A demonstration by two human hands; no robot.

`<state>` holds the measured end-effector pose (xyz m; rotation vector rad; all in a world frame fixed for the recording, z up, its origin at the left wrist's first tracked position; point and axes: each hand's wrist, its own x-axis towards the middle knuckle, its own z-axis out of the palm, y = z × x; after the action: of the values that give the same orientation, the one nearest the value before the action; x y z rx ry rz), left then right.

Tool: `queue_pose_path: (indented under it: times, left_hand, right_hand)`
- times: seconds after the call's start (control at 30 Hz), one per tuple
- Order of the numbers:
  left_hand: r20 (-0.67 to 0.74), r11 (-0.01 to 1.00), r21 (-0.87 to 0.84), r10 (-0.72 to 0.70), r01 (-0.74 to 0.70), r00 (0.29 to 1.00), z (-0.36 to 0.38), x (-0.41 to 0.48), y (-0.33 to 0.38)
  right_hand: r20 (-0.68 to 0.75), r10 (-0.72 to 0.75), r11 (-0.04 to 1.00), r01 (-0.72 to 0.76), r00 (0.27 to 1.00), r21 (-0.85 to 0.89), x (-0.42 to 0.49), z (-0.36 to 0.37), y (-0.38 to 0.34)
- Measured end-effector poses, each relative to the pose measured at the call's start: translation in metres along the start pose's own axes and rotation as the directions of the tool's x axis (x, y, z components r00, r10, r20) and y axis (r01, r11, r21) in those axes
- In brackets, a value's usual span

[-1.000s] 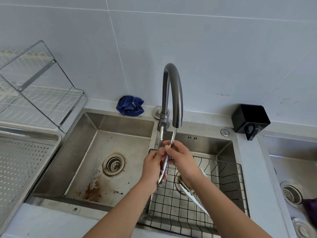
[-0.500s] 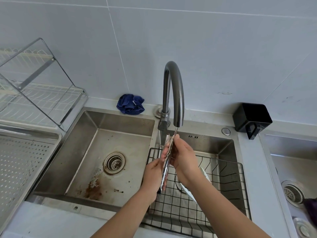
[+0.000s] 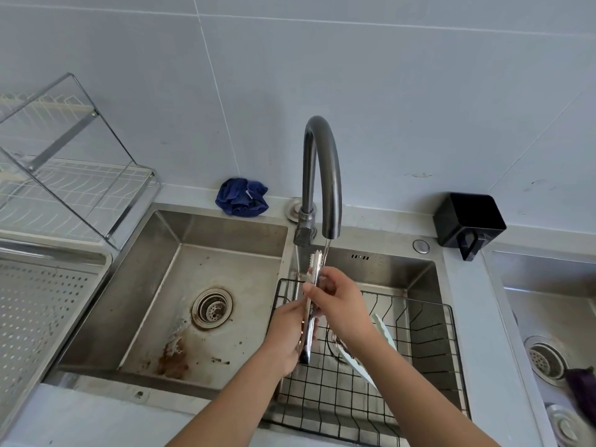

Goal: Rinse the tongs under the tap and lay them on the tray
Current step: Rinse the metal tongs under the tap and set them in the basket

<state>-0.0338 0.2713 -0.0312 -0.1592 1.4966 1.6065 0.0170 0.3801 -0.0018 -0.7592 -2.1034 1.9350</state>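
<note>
Metal tongs (image 3: 311, 304) are held nearly upright, arms pressed together, with the scalloped tips uppermost and just beside the thin stream of water falling from the spout of the grey gooseneck tap (image 3: 322, 175). The lower, hinge end is clasped in the left hand (image 3: 285, 337), fingers curled round it. The upper shaft is pinched by the right hand (image 3: 338, 301), thumb on the near side and fingers wrapped behind, just below the tips. Compared with the frame half a second earlier, the right hand is seen slightly lower on the shaft, so that more of the tips stands clear above it; one second earlier the two hands were close together at mid-shaft.

Below both hands a black wire basket (image 3: 429, 337) sits in the right-hand sink basin (image 3: 416, 272), with a white utensil (image 3: 383, 330) lying in it, partly hidden by the right forearm. To the left of the left hand lies the empty-looking left basin (image 3: 225, 250), with its drain strainer (image 3: 212, 308) and a rust-coloured stain (image 3: 171, 359) on the floor. Farther left, a perforated steel tray (image 3: 42, 304) rests on the counter, well apart from the tongs, with a wire dish rack (image 3: 71, 182) behind it. Beyond the hands, a crumpled blue cloth (image 3: 242, 196) lies against the wall; to the right of the right hand a black holder (image 3: 469, 221) stands on the counter.
</note>
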Motion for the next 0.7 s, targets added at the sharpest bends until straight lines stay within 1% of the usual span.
queue_pose_path:
  times: [0.07, 0.13, 0.17, 0.2, 0.27, 0.3, 0.4, 0.47, 0.53, 0.6, 0.67, 0.7]
  left_hand:
    - [-0.019, 1.0, 0.017, 0.017, -0.017, 1.0, 0.001, 0.0, 0.001]
    - [-0.035, 1.0, 0.008, 0.02, -0.02, 0.999, -0.001, 0.0, 0.0]
    - [-0.028, 1.0, -0.007, 0.017, -0.017, 0.999, -0.003, 0.0, 0.0]
    - [-0.011, 1.0, -0.025, 0.01, -0.01, 1.0, -0.005, -0.001, 0.001]
    - [0.039, 0.997, -0.07, -0.011, 0.014, 0.999, -0.008, -0.003, 0.003]
    - [0.07, 0.995, -0.092, -0.029, 0.035, 0.997, -0.009, -0.003, 0.005]
    - [0.165, 0.986, -0.116, -0.103, 0.123, 0.981, -0.009, -0.005, 0.006]
    - [0.234, 0.981, -0.127, -0.118, 0.15, 0.965, -0.012, -0.005, 0.005]
    - [0.331, 0.988, -0.11, -0.07, 0.112, 0.941, -0.017, -0.006, 0.005]
    - [0.374, 1.0, -0.021, -0.002, 0.011, 0.928, -0.02, -0.011, 0.005]
    - [0.318, 0.992, 0.087, 0.055, -0.087, 0.946, -0.021, -0.015, 0.002]
    - [0.278, 0.987, 0.116, 0.077, -0.113, 0.957, -0.021, -0.017, 0.0]
  right_hand:
    - [0.046, 0.007, 0.999, -0.005, 0.999, -0.047, -0.005, -0.001, 0.004]
    - [0.106, 0.026, 0.999, -0.023, 0.994, -0.023, -0.007, -0.005, 0.007]
    - [0.089, 0.033, 0.999, -0.034, 0.995, 0.013, -0.005, -0.009, 0.007]
    - [0.024, 0.044, 0.998, -0.045, 0.999, 0.047, -0.002, -0.012, 0.008]
    - [-0.152, 0.097, 0.995, -0.092, 0.984, 0.045, 0.005, -0.016, 0.01]
    - [-0.167, 0.123, 0.992, -0.122, 0.978, 0.017, 0.008, -0.016, 0.01]
    - [-0.047, 0.144, 0.988, -0.146, 0.988, -0.05, 0.015, -0.008, 0.01]
    - [-0.098, 0.149, 0.986, -0.155, 0.984, -0.057, 0.019, -0.007, 0.009]
    - [-0.186, 0.154, 0.982, -0.171, 0.97, -0.082, 0.022, -0.007, 0.01]
    - [-0.21, 0.146, 0.978, -0.172, 0.967, -0.115, 0.022, -0.007, 0.01]
    - [-0.172, 0.128, 0.983, -0.148, 0.977, -0.105, 0.019, -0.007, 0.008]
    - [-0.164, 0.12, 0.988, -0.134, 0.979, -0.081, 0.018, -0.006, 0.007]
